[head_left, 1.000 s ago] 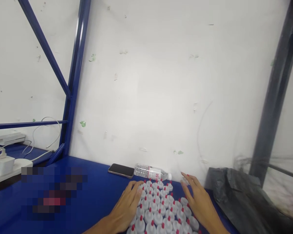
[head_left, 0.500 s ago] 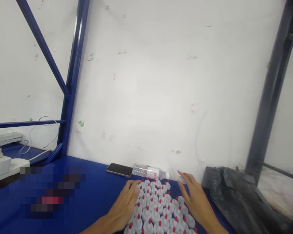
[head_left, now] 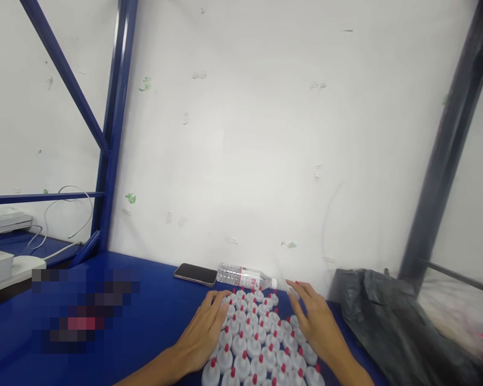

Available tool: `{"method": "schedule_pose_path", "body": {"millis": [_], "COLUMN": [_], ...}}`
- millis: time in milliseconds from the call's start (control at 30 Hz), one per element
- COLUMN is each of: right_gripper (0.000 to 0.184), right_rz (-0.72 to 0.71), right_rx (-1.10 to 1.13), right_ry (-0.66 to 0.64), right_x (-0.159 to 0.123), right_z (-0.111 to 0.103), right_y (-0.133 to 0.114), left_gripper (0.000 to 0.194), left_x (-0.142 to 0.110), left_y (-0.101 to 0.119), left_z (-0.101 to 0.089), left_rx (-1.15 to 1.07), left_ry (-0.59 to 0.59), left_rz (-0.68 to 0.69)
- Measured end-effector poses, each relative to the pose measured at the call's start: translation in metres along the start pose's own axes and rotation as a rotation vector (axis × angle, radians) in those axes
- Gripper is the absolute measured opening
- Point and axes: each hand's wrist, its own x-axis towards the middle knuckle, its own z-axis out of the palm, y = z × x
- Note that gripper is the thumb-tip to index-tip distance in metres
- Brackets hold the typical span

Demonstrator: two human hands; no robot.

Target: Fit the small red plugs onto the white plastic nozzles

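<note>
Small white bottles (head_left: pixel 241 343) with pointed red tips stand upright, packed closely together in the front middle of the table. My left hand (head_left: pixel 203 329) lies along their left edge, fingers stretched forward and touching the outer bottles. Across the group, my right hand (head_left: pixel 316 319) reaches over the back right corner. Between its thumb and fingers shows a whitish small bottle (head_left: pixel 293 292), mostly covered by the fingers, with a bit of red at the fingertips. Both palms face inward, and the bottles beneath the right hand are partly hidden.
Behind the bottles, a clear water bottle (head_left: pixel 247 276) lies on its side beside a phone (head_left: pixel 195 274). A black plastic bag (head_left: pixel 380 316) is at right. White chargers (head_left: pixel 14 271) and cables sit at left on the blue table (head_left: pixel 145 300), against a white wall.
My right hand has shifted slightly left toward the bottles, the whitish piece moving with it. The left hand stays along the left edge. The view has tilted slightly.
</note>
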Motion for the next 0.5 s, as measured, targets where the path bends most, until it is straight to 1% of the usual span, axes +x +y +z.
{"method": "schedule_pose_path", "body": {"millis": [200, 300, 500], "right_gripper": [0.035, 0.035, 0.035], "right_rz": [-0.011, -0.005, 0.011], "right_rx": [0.031, 0.044, 0.052], "right_ry": [-0.010, -0.038, -0.068], "right_x": [-0.0007, -0.0009, -0.0022], "right_z": [-0.0013, -0.0020, 0.0008], "right_y": [-0.0032, -0.0052, -0.0041], "left_gripper": [0.056, 0.055, 0.055], "left_x": [0.0031, 0.0034, 0.0004], "left_y": [-0.0060, -0.0064, 0.0026], "left_z": [0.0040, 0.0050, 0.0005], "left_rx": [0.000, 0.003, -0.010], "left_ry": [-0.001, 0.004, 0.003], "left_rz": [0.012, 0.022, 0.001]}}
